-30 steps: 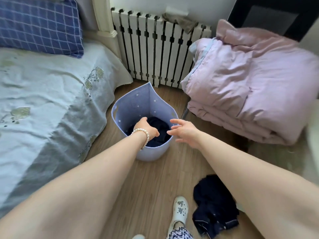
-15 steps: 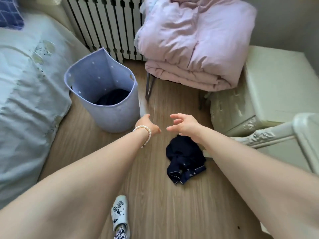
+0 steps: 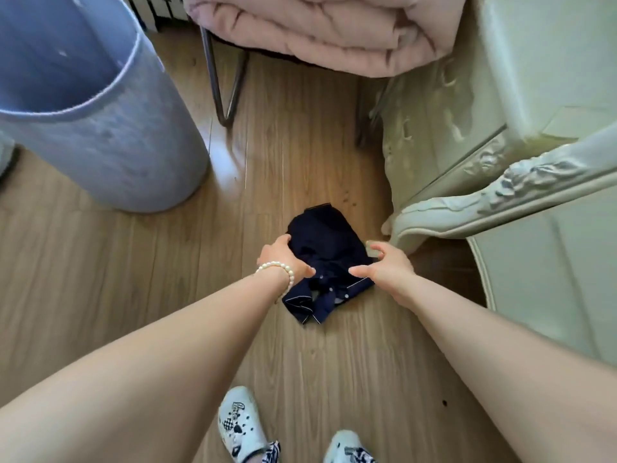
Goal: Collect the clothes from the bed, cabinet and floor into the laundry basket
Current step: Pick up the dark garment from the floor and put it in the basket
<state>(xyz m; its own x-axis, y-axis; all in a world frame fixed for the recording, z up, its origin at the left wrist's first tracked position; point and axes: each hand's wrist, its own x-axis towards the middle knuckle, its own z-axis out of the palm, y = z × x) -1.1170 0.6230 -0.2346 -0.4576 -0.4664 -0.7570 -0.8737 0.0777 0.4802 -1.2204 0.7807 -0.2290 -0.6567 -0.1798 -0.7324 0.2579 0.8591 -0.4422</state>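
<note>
A crumpled dark navy garment (image 3: 329,248) with white piping lies on the wooden floor in the middle of the view. My left hand (image 3: 283,259), with a pearl bracelet on the wrist, reaches over the garment's left side with fingers spread. My right hand (image 3: 389,267) hovers over its right side, fingers apart and curved. Neither hand grips the cloth. The pale blue felt laundry basket (image 3: 127,155) stands upright at the upper left; its inside is hidden from this angle.
A cream ornate cabinet (image 3: 500,135) stands at the right, close to the garment. A folded pink quilt (image 3: 320,31) rests on a metal-legged chair (image 3: 223,91) at the top. My feet in white clogs (image 3: 238,426) are at the bottom.
My hands left the basket and came down to the navy garment on the floor. The view tilted down and moved closer, so basket and cabinet look larger.
</note>
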